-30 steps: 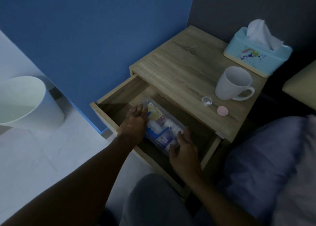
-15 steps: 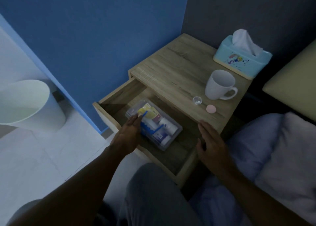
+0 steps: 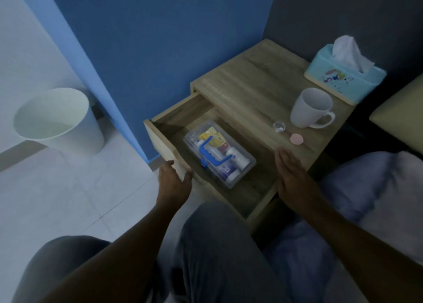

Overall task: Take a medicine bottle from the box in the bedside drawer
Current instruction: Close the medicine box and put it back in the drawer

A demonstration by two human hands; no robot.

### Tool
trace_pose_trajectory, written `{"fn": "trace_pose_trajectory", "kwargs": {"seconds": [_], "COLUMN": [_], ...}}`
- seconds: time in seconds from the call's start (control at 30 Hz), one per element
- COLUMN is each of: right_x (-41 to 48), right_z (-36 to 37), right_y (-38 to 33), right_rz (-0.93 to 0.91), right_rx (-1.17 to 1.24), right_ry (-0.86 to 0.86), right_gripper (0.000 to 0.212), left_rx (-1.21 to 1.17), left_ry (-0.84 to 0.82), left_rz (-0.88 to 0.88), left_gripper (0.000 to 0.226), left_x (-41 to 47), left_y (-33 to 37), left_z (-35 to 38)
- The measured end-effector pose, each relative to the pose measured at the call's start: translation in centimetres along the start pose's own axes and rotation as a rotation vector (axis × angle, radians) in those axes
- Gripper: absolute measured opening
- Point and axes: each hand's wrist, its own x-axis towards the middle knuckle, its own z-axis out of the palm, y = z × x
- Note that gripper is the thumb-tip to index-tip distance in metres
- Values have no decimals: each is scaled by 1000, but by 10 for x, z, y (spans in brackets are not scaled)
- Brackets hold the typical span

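The bedside table's drawer stands pulled out. In it lies a clear plastic box with a blue handle on its closed lid; white medicine bottles and small packets show through it. My left hand grips the drawer's front edge at its left end. Flat and with fingers together, my right hand hovers at the drawer's right side, beside the table's front edge, holding nothing.
On the wooden tabletop stand a white mug, a light blue tissue box, a small clear cap and a pink disc. A white bin is on the floor at left. Bedding lies at right.
My left hand has left the box and moved to the drawer's front edge. My right hand drew back from the box to the drawer's right side. The box's lid is now closed, handle on top.
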Motion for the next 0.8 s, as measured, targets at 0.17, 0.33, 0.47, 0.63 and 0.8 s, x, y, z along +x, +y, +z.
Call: {"fn": "trace_pose_trajectory", "kwargs": {"seconds": [0.17,0.33,0.47,0.63,0.8], "right_x": [0,1,2,7,9], "right_z": [4,7,13,17,16], "right_y": [-1,-7,-9,-6,-4], "right_rz": [30,75,99,178,219], "right_rx": [5,23,76,126,139], "right_ry": [13,36,78,136,141], "right_gripper": [74,77,71,63,57], "left_rx": [-275,-356,-370,-387,-407], "left_ry": [-225,-282,-302,-320,-333], "left_rz": [77,131,145,129,154], "left_gripper": [58,62,72,74,73], "left_x": [-6,-7,1,16,29], "left_y": [0,-3,3,24,51], "left_z": [17,21,29,49,70]}}
